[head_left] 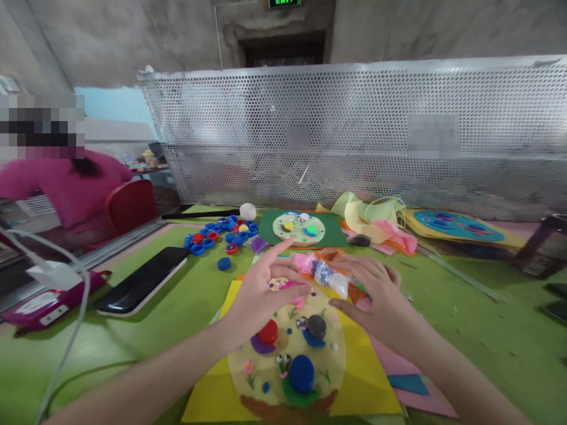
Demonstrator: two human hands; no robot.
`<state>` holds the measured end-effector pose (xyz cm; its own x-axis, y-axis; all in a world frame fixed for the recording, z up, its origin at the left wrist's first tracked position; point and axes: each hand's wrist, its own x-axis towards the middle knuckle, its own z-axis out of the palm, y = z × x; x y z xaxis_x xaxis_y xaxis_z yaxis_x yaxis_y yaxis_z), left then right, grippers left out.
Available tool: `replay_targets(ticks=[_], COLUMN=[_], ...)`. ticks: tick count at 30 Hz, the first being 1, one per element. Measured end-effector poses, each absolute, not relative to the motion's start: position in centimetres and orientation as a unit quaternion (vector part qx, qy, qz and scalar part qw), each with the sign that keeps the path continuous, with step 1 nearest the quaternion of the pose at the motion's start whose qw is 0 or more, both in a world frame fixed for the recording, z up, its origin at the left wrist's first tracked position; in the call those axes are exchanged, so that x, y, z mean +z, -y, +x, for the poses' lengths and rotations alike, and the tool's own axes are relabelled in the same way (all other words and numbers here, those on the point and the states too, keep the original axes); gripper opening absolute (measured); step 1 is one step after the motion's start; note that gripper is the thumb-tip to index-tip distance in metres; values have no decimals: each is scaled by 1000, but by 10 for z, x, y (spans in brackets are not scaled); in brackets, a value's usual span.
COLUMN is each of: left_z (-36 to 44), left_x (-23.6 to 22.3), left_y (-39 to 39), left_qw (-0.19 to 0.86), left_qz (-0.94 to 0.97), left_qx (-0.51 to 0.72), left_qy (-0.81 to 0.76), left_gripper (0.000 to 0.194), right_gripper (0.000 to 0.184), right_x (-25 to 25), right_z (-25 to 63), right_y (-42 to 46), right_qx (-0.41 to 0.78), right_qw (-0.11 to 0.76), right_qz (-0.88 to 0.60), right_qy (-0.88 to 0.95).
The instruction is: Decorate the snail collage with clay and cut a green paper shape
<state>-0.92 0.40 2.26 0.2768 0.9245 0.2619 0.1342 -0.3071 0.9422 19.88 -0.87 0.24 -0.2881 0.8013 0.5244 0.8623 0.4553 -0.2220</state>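
Observation:
A pale yellow paper disc (274, 366) on a bright yellow sheet (367, 389) lies in front of me. It carries snail figures with bottle-cap shells: a blue cap (302, 373), a red cap (268, 333) and a dark grey cap (316, 326). Above the disc's upper left is my left hand (266, 289), its index finger stretched forward and nothing seen in it. My right hand (374, 289) is over the upper right, thumb and fingers apart, close to several small plastic-wrapped clay packets (322, 273). Whether its fingertips touch them I cannot tell.
Blue and red bottle caps (224, 230), a phone (146, 280) and a purple power strip (57, 301) lie left. A similar craft on green card (299, 230), crumpled paper (376, 218) and a blue disc (456, 226) sit behind. A perforated metal panel (354, 118) closes the back. A person in pink (66, 183) sits left.

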Motion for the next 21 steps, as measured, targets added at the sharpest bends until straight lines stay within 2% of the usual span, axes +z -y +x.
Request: replay_targets(ticks=[4,9,12,17,21], left_z=[-3,1,-1,-6,-4], left_x=[16,11,12,14,12], left_y=[7,16,19,25,29], left_qw=[459,475,423,281,231], left_qz=[704,733,782,891,929], left_qx=[406,364,336,266,213], left_qy=[-359,-323,-311,-239,-197], left_gripper=[73,65,61,72,80], right_gripper=[48,41,39,46,37], right_x=[6,7,8,7,3], right_z=[187,186,189,186,178], right_y=[22,22,20,23,27], right_qx=[-4,15,12,38,65], right_qw=[291,298,308,325,329], right_qz=[-470,-469,-467,-447,-441], right_qy=[833,831,829,833,832])
